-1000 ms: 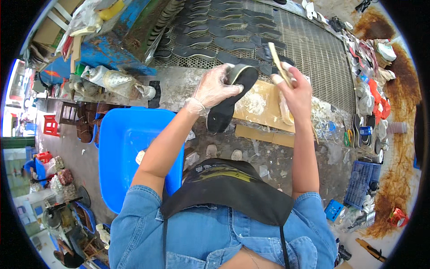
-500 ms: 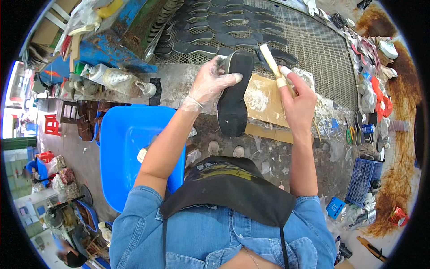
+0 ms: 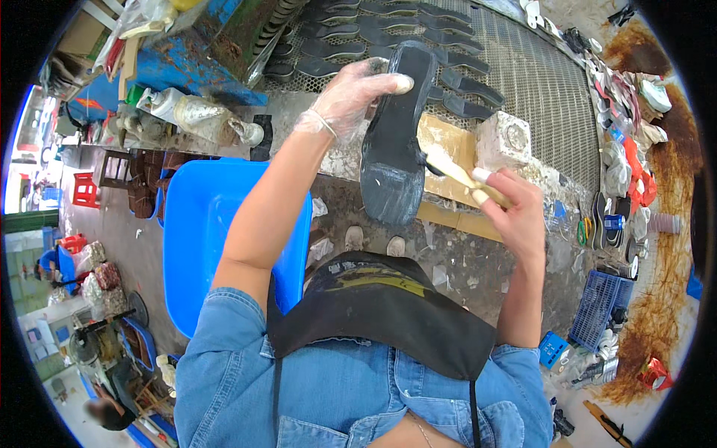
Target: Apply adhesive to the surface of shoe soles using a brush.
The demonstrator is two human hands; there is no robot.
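Note:
A black shoe sole (image 3: 390,142) is gripped along its left edge by my left hand (image 3: 345,101), thumb across its upper face. That hand wears a thin clear plastic glove with a band at the wrist. Wet, shiny streaks cover the wider lower end and the rim of the sole. In my right hand (image 3: 519,205) is a brush (image 3: 452,172) with a pale handle; its dark bristles touch the sole's right edge near the middle. White coverings wrap some right fingertips. Behind the brush lies a stained cardboard sheet (image 3: 452,142), beside a white-crusted container (image 3: 505,140).
Rows of black soles (image 3: 467,84) lie on a metal mesh surface (image 3: 534,75) beyond the bench. A large blue tub (image 3: 183,246) stands at my left, below stained bottles (image 3: 205,119). Scissors (image 3: 582,230) and a blue crate (image 3: 597,306) are at the right.
My right hand has brought the brush down from above the cardboard to the sole's edge. Shiny wet streaks now show on the sole, which my left hand has raised slightly.

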